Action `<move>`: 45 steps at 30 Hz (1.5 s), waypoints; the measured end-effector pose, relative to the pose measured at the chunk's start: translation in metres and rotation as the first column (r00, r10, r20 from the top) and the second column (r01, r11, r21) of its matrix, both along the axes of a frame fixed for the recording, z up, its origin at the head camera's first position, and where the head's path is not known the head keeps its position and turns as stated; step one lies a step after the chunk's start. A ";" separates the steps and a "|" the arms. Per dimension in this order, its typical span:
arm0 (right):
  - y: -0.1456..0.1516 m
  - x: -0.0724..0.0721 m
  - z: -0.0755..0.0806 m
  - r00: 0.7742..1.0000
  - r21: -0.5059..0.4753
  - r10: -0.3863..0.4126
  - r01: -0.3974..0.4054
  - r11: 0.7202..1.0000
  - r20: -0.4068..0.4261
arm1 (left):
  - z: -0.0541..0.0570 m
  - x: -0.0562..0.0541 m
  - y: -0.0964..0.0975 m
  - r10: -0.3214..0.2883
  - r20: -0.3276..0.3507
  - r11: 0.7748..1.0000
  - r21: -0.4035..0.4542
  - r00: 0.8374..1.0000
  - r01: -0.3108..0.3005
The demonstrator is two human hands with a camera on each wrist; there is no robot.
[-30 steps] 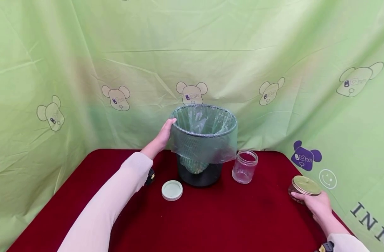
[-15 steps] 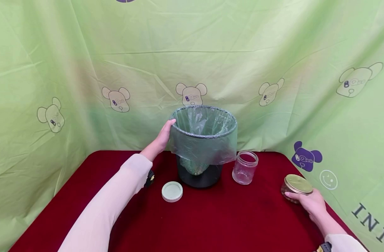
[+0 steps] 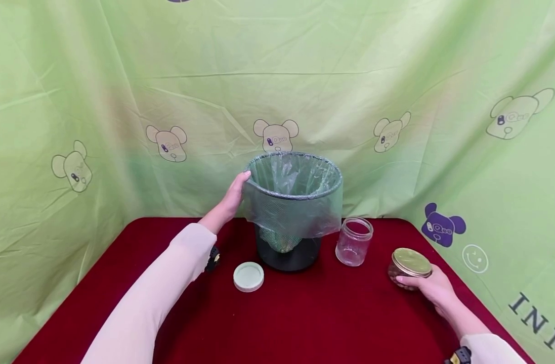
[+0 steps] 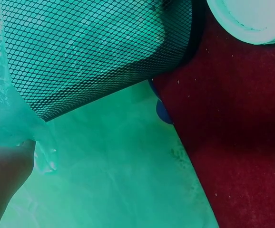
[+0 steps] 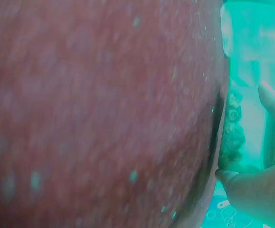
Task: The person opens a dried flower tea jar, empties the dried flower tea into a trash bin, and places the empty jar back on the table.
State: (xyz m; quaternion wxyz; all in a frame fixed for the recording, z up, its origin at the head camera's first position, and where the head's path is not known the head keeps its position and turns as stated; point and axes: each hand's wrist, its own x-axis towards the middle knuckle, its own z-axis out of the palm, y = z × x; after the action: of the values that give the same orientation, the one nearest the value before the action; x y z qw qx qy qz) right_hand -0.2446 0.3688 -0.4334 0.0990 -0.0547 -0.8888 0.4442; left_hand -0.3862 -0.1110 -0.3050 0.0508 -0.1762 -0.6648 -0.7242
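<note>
My left hand (image 3: 229, 199) holds the left side of the rim of a black mesh trash can (image 3: 288, 255), its thumb at the top edge and its other fingers hidden. A translucent green bin liner (image 3: 295, 215) lines the can and folds down over its outside. In the left wrist view, the liner (image 4: 21, 118) hangs beside that hand (image 4: 6, 178). At the right, my right hand (image 3: 434, 288) grips a squat clear jar (image 3: 395, 273) with a gold lid (image 3: 412, 261), thumb in front. Brownish lumpy contents (image 5: 232, 130) show through its wall in the right wrist view.
An open clear glass jar (image 3: 353, 245) stands just right of the trash can. A pale round lid (image 3: 248, 276) lies in front of the can's left side. Dark red cloth (image 3: 304, 323) covers the table, with green printed curtains (image 3: 213, 60) around it.
My right hand has carried the gold-lidded jar leftward over the table, toward the open glass jar. The left hand has shifted very slightly left at the rim.
</note>
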 end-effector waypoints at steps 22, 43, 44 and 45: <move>-0.069 -0.005 0.000 0.987 -0.082 0.158 -0.154 0.985 0.035 | -0.006 0.015 -0.012 -0.011 0.023 1.000 0.003 1.000 0.011; -0.125 0.007 0.009 0.958 -0.189 0.288 -0.281 0.941 0.009 | -0.023 0.036 -0.035 -0.082 -0.020 0.997 0.014 0.996 0.082; -0.127 0.007 0.009 0.955 -0.199 0.297 -0.290 0.936 0.005 | -0.025 0.038 -0.036 -0.086 -0.016 0.996 0.007 0.996 0.086; -0.130 0.007 0.008 0.952 -0.206 0.307 -0.300 0.931 0.001 | -0.028 0.039 -0.037 -0.090 -0.013 0.996 -0.003 0.996 0.090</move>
State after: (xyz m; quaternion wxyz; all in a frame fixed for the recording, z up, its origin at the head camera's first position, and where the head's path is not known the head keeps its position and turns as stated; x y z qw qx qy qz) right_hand -0.2377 0.2391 -0.4250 0.0082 0.0659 -0.8379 0.5418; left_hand -0.3471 -0.1482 -0.3332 0.0224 -0.2109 -0.6568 -0.7236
